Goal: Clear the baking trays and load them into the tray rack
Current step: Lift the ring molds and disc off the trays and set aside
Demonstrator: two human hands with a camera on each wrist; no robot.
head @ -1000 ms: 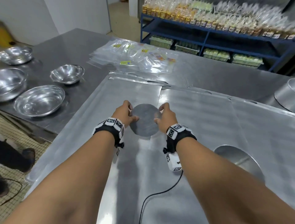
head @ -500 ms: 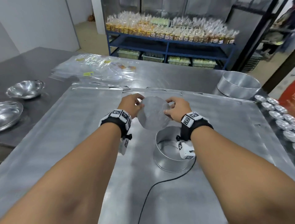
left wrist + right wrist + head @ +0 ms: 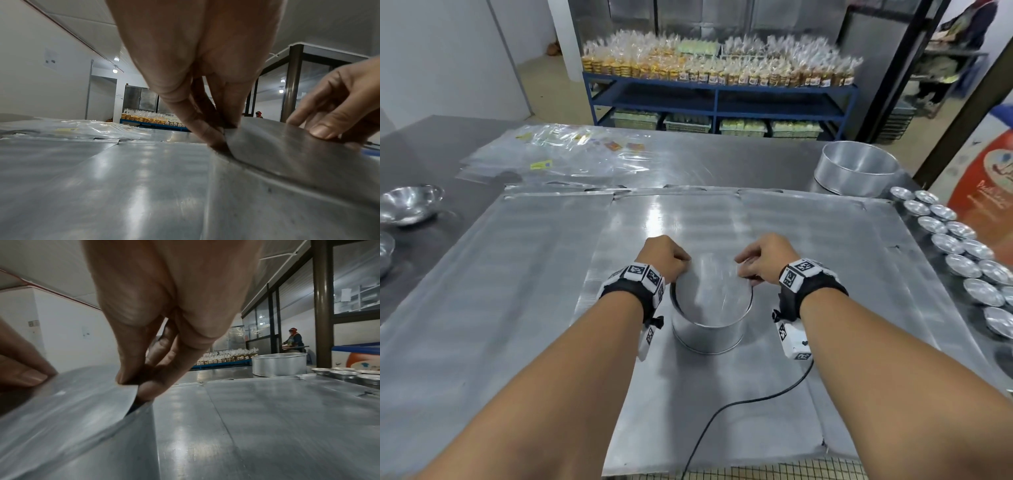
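A round metal disc (image 3: 711,291) lies tilted at the mouth of a round cake tin (image 3: 707,330) in the middle of the steel table. My left hand (image 3: 677,263) pinches the disc's left edge, thumb on top. My right hand (image 3: 748,267) pinches its right edge. In the left wrist view the left hand (image 3: 223,129) nips the rim of the disc (image 3: 287,149), and the right hand (image 3: 329,128) holds the far side. In the right wrist view the right hand (image 3: 135,384) grips the disc (image 3: 68,404) above the tin's wall (image 3: 123,451).
A bigger round tin (image 3: 858,173) stands at the back right. Several small foil moulds (image 3: 955,246) line the right edge. Steel bowls (image 3: 409,204) sit at the left, plastic bags (image 3: 558,154) at the back. A black cable (image 3: 739,407) trails toward me. A blue shelf (image 3: 719,92) holds packaged goods.
Both hands carried the disc from the bare table to the right and lowered it onto the round tin's mouth. The head view has swung right.
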